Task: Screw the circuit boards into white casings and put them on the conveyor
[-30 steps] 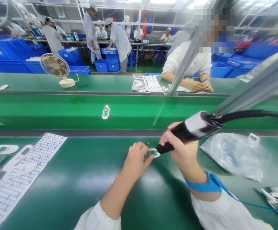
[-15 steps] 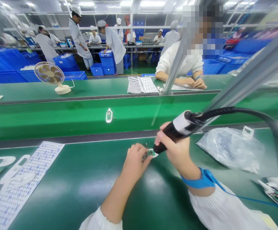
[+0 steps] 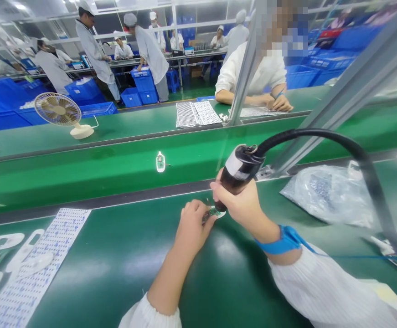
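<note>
Circuit board [image 3: 213, 211] in left grip [image 3: 192, 224]

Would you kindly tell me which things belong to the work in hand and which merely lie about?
In use: black cylindrical corded tool, right hand; small green circuit board, left hand.
Lying about, apparently: clear plastic bag; long white patterned sheet.

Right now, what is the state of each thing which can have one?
Left hand: holding circuit board
Circuit board: exposed, in white casing
Right hand: gripping black tool
Black tool: tilted; on or off unclear
Blue wristband: worn
Plastic bag: crumpled
Fan: standing; spinning unclear
Second board: lying uncovered
</note>
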Motion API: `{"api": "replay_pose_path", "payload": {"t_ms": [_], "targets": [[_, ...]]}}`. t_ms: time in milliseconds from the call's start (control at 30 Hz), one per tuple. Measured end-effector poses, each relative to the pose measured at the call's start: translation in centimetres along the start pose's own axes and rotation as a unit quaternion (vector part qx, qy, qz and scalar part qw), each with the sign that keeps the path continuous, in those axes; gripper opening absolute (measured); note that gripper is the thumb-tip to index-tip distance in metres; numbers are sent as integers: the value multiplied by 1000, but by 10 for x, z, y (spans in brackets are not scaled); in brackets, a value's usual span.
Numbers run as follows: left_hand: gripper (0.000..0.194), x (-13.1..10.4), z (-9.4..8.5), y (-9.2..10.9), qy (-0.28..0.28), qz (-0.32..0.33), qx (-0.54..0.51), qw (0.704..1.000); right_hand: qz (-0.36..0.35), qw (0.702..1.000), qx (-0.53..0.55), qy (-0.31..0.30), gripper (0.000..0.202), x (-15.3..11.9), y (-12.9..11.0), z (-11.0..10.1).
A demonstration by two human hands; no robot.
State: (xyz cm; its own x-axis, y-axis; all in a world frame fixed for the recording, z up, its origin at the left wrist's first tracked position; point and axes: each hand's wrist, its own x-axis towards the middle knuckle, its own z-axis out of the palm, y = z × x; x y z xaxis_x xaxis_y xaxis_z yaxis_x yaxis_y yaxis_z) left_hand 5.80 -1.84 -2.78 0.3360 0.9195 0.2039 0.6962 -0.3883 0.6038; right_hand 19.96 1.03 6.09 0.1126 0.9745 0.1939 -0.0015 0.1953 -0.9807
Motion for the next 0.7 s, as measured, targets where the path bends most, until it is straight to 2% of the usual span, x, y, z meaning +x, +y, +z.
{"api": "replay_pose_path", "payload": {"t_ms": [167, 300, 367, 467, 567, 700], "targets": [[14, 3, -1, -2, -10, 4, -5, 1000, 1, 1000, -7, -15, 18, -1, 2, 1], [13, 0, 1, -2, 7, 14, -3, 1000, 2, 1000, 11, -24, 20, 1, 0, -1], [11, -3, 2, -4, 25, 17, -3, 1000, -1, 998, 60, -1, 26, 8, -3, -9], [9, 5, -1, -12, 62, 21, -2, 998, -56, 987, 123, 88, 28, 23, -9, -31], [10, 44, -14, -25, 84, 19, 22, 996, -120, 964, 152, 182, 22, 38, -10, -55], [12, 139, -24, -40, 89, 4, 59, 994, -111, 959, 161, 204, 22, 49, -3, -71]]}}
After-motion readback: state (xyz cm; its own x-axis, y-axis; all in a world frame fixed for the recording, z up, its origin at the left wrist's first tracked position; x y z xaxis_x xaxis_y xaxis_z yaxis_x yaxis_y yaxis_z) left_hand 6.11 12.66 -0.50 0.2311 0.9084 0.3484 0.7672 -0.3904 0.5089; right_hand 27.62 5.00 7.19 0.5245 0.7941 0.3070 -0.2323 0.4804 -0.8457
